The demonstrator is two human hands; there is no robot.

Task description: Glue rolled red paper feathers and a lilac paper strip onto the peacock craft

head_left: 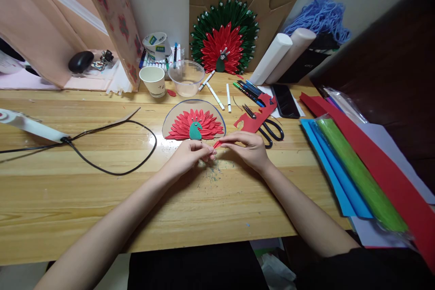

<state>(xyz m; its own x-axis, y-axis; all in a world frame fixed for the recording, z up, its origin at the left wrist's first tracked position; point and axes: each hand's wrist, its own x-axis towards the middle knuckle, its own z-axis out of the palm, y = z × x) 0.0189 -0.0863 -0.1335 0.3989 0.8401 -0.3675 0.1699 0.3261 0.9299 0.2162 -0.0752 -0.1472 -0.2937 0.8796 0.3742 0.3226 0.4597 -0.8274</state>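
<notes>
Between the fingertips of my left hand (194,155) and my right hand (247,148) is a small red paper piece (217,144), pinched by both over the table. Just beyond lies a rounded cardboard piece (176,115) with a dark outline. Red paper petals (210,124) fan out on it around a green peacock-like body (195,131). To the right, a cut red paper sheet (251,123) rests against black-handled scissors (274,130). A small pair of snips (249,111) lies beside that sheet.
A finished-looking green and red peacock (224,41) leans on cardboard at the back. Nearby stand a paper cup (152,82), a clear bowl (186,79) and loose markers (215,95). A black cord (154,145) loops at left. Coloured sheets (340,167) and a phone (286,101) lie at right.
</notes>
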